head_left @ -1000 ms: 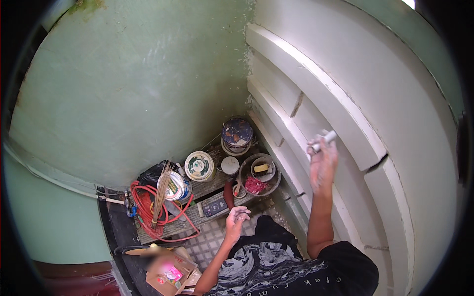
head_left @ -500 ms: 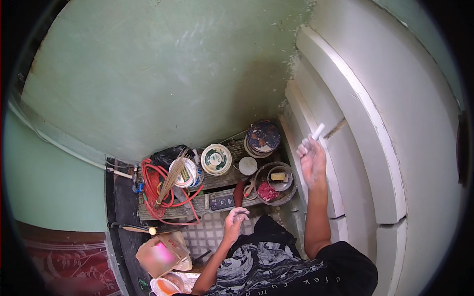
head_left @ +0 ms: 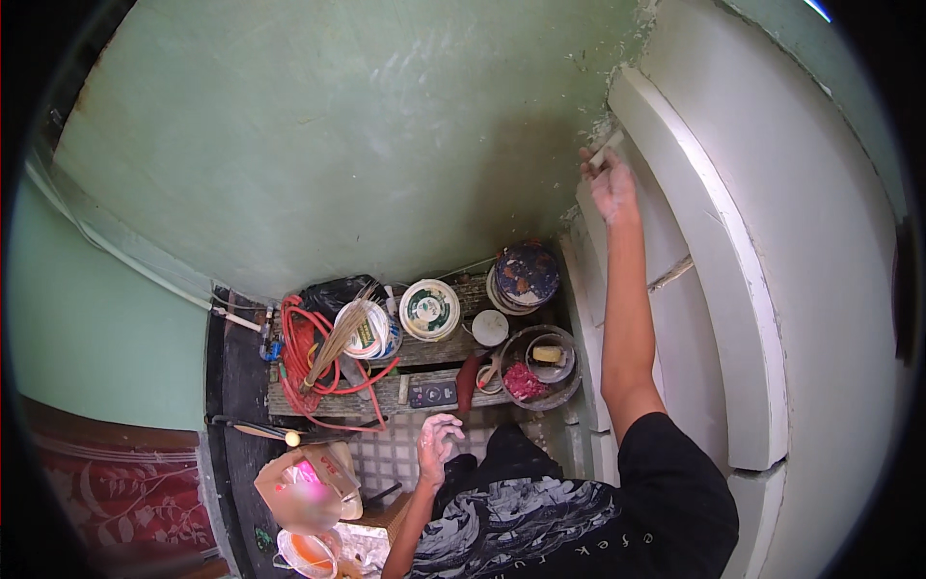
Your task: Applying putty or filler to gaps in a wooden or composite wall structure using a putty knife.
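Observation:
My right hand [head_left: 613, 190] is raised to the corner where the green wall [head_left: 405, 145] meets the white ledged wall [head_left: 714, 222]. Between its fingers is a small, flat whitish piece [head_left: 607, 150], of a kind I cannot make out. The piece is close to the rough end of the upper ledge [head_left: 690, 179]; whether it touches is unclear. Low in front of my body hangs my left hand [head_left: 439, 447], loosely curled with fingers apart and nothing in them. White dust covers the fingers of both hands.
Weathered planks [head_left: 434, 352] below carry a white lidded bucket [head_left: 429, 310], a paint-spattered dark bucket [head_left: 527, 273], a coiled red hose [head_left: 301, 372] and a round basin [head_left: 540, 394] holding a yellow sponge [head_left: 547, 354]. A cardboard box [head_left: 289, 482] stands at lower left.
My right hand has gone up and farther away along the ledged wall into the corner, carrying the whitish piece. My left hand has shifted slightly left.

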`<state>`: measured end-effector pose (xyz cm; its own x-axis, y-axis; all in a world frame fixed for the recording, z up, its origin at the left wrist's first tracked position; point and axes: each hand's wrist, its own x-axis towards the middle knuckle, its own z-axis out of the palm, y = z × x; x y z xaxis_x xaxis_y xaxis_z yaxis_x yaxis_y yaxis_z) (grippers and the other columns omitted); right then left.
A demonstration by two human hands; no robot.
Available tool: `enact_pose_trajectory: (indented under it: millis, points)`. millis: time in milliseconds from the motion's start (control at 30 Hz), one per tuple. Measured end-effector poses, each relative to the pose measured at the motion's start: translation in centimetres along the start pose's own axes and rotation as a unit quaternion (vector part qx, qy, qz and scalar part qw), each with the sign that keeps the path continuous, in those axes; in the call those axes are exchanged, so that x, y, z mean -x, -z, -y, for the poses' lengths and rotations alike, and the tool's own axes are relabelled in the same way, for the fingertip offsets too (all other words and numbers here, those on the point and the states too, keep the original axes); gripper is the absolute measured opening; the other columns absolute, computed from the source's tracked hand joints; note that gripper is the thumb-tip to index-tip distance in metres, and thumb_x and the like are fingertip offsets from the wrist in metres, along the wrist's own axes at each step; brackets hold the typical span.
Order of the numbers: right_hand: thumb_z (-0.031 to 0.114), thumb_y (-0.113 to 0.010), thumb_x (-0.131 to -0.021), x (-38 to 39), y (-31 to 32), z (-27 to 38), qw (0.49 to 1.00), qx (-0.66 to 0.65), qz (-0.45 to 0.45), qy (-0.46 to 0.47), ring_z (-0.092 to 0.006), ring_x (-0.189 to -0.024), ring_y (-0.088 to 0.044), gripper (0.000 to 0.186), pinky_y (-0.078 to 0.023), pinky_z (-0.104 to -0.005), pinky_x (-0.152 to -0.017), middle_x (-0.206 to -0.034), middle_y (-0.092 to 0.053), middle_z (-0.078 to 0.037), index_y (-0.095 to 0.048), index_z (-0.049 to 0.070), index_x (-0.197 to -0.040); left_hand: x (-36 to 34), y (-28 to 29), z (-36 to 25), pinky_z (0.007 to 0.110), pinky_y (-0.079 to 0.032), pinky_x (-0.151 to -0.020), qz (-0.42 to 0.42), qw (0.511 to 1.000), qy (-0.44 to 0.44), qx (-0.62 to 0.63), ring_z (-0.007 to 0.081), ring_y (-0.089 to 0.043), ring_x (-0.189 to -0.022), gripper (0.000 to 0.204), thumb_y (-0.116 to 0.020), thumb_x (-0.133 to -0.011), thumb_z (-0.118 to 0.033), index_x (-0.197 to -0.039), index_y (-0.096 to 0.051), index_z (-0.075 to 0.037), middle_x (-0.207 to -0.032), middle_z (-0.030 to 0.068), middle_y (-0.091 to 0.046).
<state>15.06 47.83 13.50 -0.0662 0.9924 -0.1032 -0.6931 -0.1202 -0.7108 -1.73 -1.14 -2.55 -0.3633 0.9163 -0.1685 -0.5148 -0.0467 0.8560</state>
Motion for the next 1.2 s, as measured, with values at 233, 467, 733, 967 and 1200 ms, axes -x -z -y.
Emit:
enact_pose_trajectory:
  millis: [233,467,733,967,1200]
  points:
    - [0.014,-0.049,-0.099,12.5,0.1,-3.2,0.948,0.146,-0.047,0.278,-0.0149,-0.082,-0.059,0.016,-0.045,-0.0302,-0.077,-0.094,-0.063,-0.008,-0.051,0.001,-0.108,2.2,1.9,-1.1,0.015,-0.028,-0.044,-0.055,0.996,0.004,-0.071,0.0123,-0.059,-0.081,0.031,-0.046,-0.098,-0.027,-0.117,-0.051,-0.002,-0.106,0.0107,-0.061]
    - [0.013,-0.056,-0.096,29.6,10.9,-10.9,0.964,0.261,-0.048,-0.008,-0.0208,-0.088,-0.067,0.028,-0.051,-0.0311,-0.082,-0.098,-0.066,-0.014,-0.047,-0.005,-0.117,2.2,7.0,-0.9,0.028,-0.044,-0.076,-0.045,0.989,-0.058,-0.128,0.0179,-0.06,-0.087,0.033,-0.05,-0.095,-0.025,-0.119,-0.051,-0.003,-0.105,0.0101,-0.061]
    - [0.013,-0.056,-0.096,40.6,11.8,2.6,0.889,0.216,-0.304,0.266,-0.0198,-0.085,-0.068,0.022,-0.051,-0.0307,-0.08,-0.099,-0.067,-0.014,-0.054,-0.003,-0.11,-0.4,10.0,-1.1,0.028,-0.041,-0.079,0.033,0.99,-0.035,-0.135,0.018,-0.06,-0.092,0.033,-0.051,-0.093,-0.027,-0.118,-0.051,-0.005,-0.107,0.009,-0.062]
    - [0.001,-0.064,-0.088,54.4,11.1,-2.1,0.862,0.328,-0.279,0.268,-0.0143,-0.087,-0.065,0.028,-0.05,-0.0278,-0.072,-0.096,-0.067,-0.01,-0.053,-0.006,-0.113,-3.0,1.1,-1.8,0.031,-0.04,-0.081,0.138,0.984,-0.052,-0.099,0.018,-0.057,-0.096,0.03,-0.05,-0.094,-0.026,-0.115,-0.052,-0.005,-0.109,0.0085,-0.06]
    - [-0.004,-0.066,-0.085,63.2,13.4,0.9,0.694,0.519,-0.376,0.326,-0.0222,-0.084,-0.069,0.03,-0.055,-0.0273,-0.069,-0.094,-0.066,-0.015,-0.055,-0.012,-0.111,3.1,-8.4,-3.5,0.033,-0.041,-0.087,0.268,0.938,-0.161,-0.146,0.0197,-0.055,-0.105,0.045,-0.051,-0.092,-0.034,-0.124,-0.047,-0.001,-0.125,0.0117,-0.053]
